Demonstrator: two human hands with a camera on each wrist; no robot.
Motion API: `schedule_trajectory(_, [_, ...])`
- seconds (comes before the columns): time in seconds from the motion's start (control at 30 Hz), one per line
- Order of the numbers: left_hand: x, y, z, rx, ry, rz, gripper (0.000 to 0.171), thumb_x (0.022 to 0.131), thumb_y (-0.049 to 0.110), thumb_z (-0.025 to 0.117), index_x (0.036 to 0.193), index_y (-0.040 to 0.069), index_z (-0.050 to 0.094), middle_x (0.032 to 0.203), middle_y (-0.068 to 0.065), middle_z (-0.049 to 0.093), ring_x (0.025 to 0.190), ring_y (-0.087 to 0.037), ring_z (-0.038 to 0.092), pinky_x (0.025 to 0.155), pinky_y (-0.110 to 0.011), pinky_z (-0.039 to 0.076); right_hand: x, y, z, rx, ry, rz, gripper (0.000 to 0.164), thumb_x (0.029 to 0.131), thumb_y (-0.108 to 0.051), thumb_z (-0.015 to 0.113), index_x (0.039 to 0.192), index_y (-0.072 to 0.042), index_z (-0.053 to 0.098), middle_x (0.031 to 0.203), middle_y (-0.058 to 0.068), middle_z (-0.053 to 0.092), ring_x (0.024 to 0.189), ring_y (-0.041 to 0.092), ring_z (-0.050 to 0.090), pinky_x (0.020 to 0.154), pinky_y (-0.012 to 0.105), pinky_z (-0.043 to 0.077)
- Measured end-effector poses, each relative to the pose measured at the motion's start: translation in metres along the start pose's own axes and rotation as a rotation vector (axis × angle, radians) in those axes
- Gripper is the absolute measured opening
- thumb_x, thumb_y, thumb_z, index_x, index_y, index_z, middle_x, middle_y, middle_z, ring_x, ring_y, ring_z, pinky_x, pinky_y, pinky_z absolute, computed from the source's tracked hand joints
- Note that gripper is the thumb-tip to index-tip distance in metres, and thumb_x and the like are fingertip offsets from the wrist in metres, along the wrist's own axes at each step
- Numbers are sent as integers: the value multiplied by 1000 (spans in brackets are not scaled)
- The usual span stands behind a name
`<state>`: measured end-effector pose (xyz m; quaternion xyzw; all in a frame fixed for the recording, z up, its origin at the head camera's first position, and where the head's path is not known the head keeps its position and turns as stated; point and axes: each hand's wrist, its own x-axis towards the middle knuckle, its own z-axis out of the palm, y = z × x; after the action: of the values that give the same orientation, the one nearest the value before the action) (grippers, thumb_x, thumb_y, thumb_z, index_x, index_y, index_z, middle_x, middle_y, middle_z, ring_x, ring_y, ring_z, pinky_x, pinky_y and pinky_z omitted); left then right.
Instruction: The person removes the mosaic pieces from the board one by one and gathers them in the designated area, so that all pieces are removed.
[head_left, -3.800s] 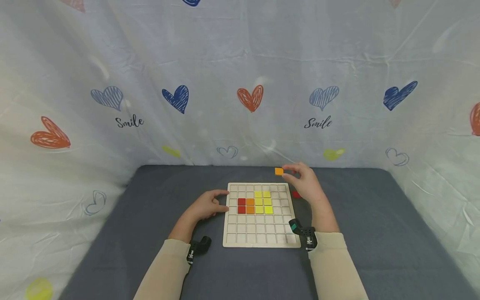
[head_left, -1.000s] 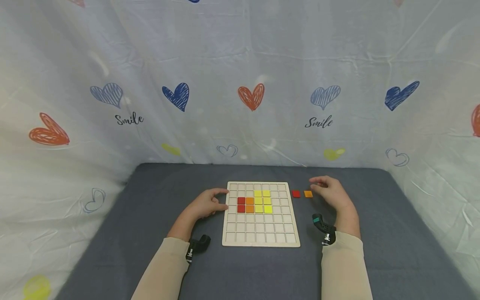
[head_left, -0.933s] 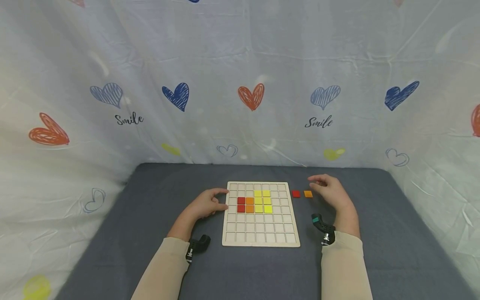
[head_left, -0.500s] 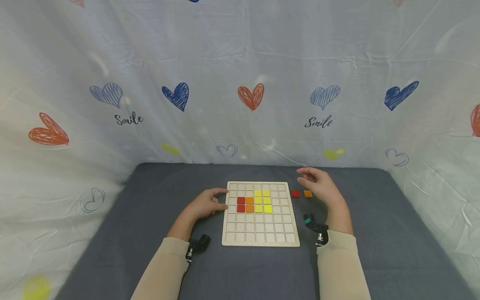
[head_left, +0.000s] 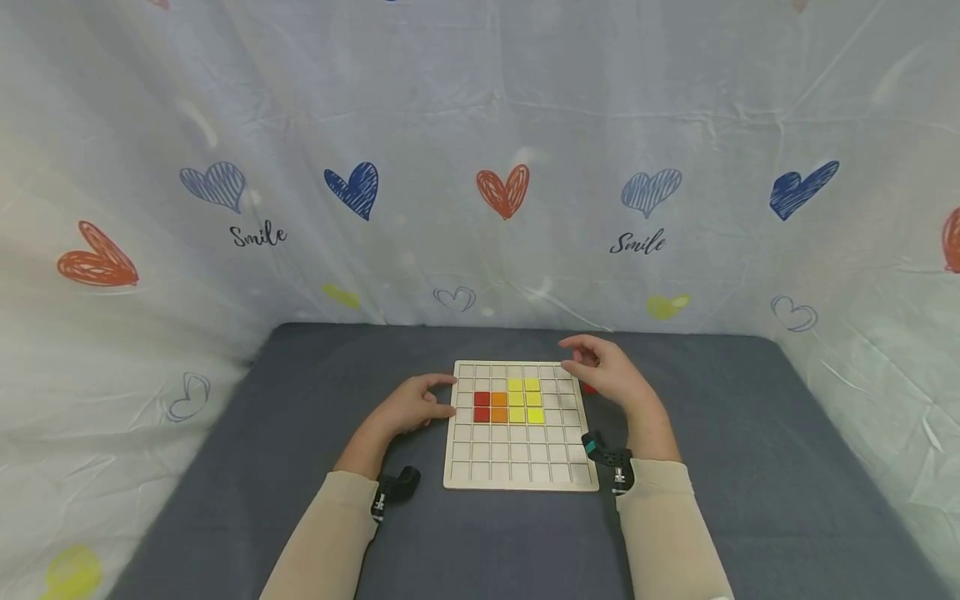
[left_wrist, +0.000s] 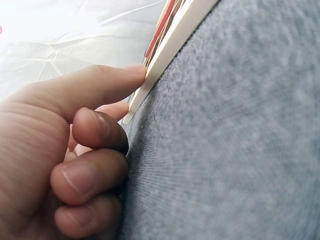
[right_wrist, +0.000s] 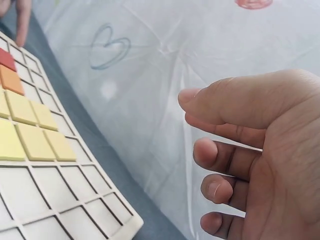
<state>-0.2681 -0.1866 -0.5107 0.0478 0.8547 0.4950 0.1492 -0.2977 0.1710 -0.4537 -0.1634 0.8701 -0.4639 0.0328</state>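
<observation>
A pale wooden grid board (head_left: 521, 475) lies on the dark cloth. Two red tiles (head_left: 482, 407), two orange tiles (head_left: 498, 407) and several yellow tiles (head_left: 526, 400) sit together in its cells. My left hand (head_left: 405, 408) touches the board's left edge with thumb and index finger; the left wrist view shows its other fingers (left_wrist: 80, 175) curled beside the edge. Above the board's far right corner hovers my right hand (head_left: 607, 371), its fingers loosely bent around nothing. A loose red tile (head_left: 589, 388) peeks out beneath it. The loose orange tile is hidden.
Dark grey cloth (head_left: 525, 542) covers the table around the board. A pale curtain (head_left: 420, 125) printed with hearts rises behind the table and along both sides.
Earlier my right hand pinched an orange tile, then set it down beside the loose red one. Since then that hand has moved left, over the board's corner. My left hand has stayed put.
</observation>
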Motion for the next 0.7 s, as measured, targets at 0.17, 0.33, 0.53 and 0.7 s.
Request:
schedule_trajectory(0.17, [0, 1, 0, 4, 0, 1, 63, 88, 15, 83, 146, 15, 58, 51, 1, 46, 39, -11, 31, 40, -29, 29, 5, -1, 10, -18, -54, -29, 37, 100, -15, 70, 134, -3, 64, 87, 5, 49, 67, 20, 38, 63, 36, 37])
schedule_trajectory(0.33, [-1, 2, 0, 7, 5, 4, 63, 87, 15, 83, 146, 14, 58, 52, 0, 46, 39, -11, 31, 40, -29, 29, 9, 0, 22, -2, -105, -44, 38, 100, -15, 70, 134, 0, 63, 81, 3, 41, 68, 19, 35, 67, 37, 35])
schedule_trajectory(0.53, [0, 1, 0, 10, 7, -2, 63, 88, 16, 83, 146, 15, 58, 52, 0, 47, 40, -11, 31, 40, -29, 29, 12, 1, 37, -7, -160, -28, 36, 99, -19, 71, 131, -3, 66, 75, 1, 38, 64, 17, 33, 68, 36, 37])
schedule_trajectory(0.7, [1, 0, 0, 3, -2, -1, 64, 88, 15, 83, 146, 15, 58, 52, 1, 46, 40, -11, 31, 40, -29, 29, 15, 0, 51, -99, -171, 23, 36, 97, -25, 74, 129, -10, 71, 64, -2, 33, 56, 16, 28, 61, 33, 34])
